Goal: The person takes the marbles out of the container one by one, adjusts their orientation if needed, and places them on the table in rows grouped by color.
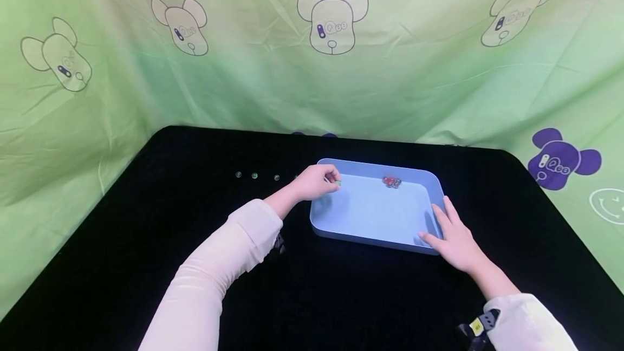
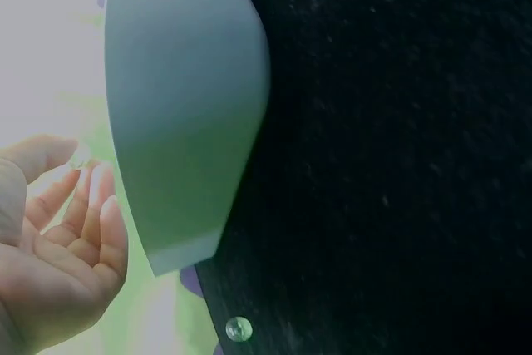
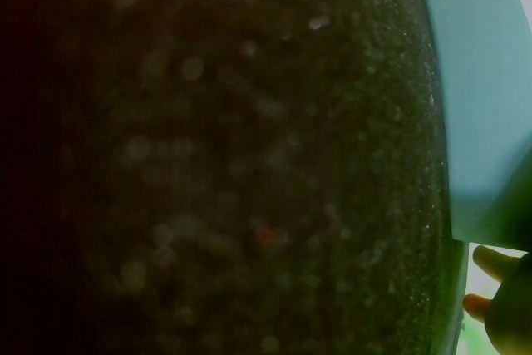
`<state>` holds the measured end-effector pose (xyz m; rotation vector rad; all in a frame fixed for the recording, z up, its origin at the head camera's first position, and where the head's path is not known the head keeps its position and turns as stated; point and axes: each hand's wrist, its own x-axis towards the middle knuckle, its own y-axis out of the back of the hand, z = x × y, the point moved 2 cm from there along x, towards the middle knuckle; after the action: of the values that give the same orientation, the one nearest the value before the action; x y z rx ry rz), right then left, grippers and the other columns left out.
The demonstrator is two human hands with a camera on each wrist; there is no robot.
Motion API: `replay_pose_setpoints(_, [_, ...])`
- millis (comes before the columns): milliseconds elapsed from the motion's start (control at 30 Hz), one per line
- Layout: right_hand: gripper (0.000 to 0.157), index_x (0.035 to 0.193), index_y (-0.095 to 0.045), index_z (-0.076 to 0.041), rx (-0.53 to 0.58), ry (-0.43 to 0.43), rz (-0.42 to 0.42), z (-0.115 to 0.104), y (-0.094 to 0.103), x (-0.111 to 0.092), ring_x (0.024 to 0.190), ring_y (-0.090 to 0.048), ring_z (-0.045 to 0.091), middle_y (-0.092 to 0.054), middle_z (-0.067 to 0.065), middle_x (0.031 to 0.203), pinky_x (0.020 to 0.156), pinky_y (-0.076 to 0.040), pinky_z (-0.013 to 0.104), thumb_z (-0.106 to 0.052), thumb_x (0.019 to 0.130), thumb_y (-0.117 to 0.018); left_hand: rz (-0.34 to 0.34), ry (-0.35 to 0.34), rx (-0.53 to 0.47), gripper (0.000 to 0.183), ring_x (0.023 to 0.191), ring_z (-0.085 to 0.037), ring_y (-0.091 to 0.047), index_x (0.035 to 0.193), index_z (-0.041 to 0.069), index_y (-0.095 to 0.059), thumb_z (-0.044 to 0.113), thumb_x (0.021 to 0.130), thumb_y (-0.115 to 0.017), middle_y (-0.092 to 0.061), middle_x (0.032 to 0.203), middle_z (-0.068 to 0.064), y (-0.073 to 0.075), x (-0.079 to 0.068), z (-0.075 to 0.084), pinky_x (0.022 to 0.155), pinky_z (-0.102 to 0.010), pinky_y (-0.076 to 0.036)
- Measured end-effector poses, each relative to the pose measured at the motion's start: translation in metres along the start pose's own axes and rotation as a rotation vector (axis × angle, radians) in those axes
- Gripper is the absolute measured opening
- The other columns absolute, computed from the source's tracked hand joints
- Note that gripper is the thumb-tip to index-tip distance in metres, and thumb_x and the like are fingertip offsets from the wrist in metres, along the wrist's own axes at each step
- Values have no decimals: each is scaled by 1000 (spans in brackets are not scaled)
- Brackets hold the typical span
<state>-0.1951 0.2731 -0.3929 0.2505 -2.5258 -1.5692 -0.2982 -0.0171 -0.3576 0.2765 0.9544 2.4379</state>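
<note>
A small clear, greenish marble (image 1: 338, 183) is pinched between the thumb and fingertips of my left hand (image 1: 314, 182), over the left side of a blue tray (image 1: 375, 240). The left wrist view shows the pinched marble (image 2: 80, 156) above the tray's outer wall (image 2: 187, 122). Inside the tray, near the back right, sits a cluster of reddish and clear marbles (image 1: 391, 182). My right hand (image 1: 455, 237) rests on the tray's front right corner with its fingers spread and fairly straight. Only fingertips of that hand (image 3: 490, 276) show in the right wrist view.
Several marbles (image 1: 254, 175) lie in a row on the black tabletop (image 1: 146, 221), left of the tray. One clear marble (image 2: 238, 329) appears in the left wrist view. A green printed curtain (image 1: 253, 80) hangs behind the table.
</note>
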Motion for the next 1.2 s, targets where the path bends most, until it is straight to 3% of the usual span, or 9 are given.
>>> replay_pose_setpoints(533, [70, 129, -20, 13, 9, 7, -5, 2, -1, -2, 119, -10, 49, 6, 27, 138, 84, -19, 63, -32, 84, -51, 43, 11, -50, 11, 80, -14, -51, 89, 6, -57, 9, 79, -60, -55, 84, -2, 14, -19, -15, 66, -21, -42])
replay_pose_setpoints(933, [70, 129, -20, 13, 15, 14, 3, 1, 0, 1, 119, -11, 49, 5, 26, 138, 83, -19, 63, -31, 84, -51, 97, 12, -29, 10, 76, -14, -51, 88, 5, -57, 10, 79, -60, -55, 82, -3, 34, -33, -27, 66, -23, -41])
replay_pose_setpoints(1200, [70, 129, -19, 13, 9, 0, -12, 1, 0, 1, 120, -9, 48, 7, 26, 138, 84, -19, 63, -32, 85, -50, 121, 56, -11, 10, 78, -15, -53, 88, 4, -57, 9, 79, -59, -56, 83, -4, 49, -44, -36, 69, -25, -42])
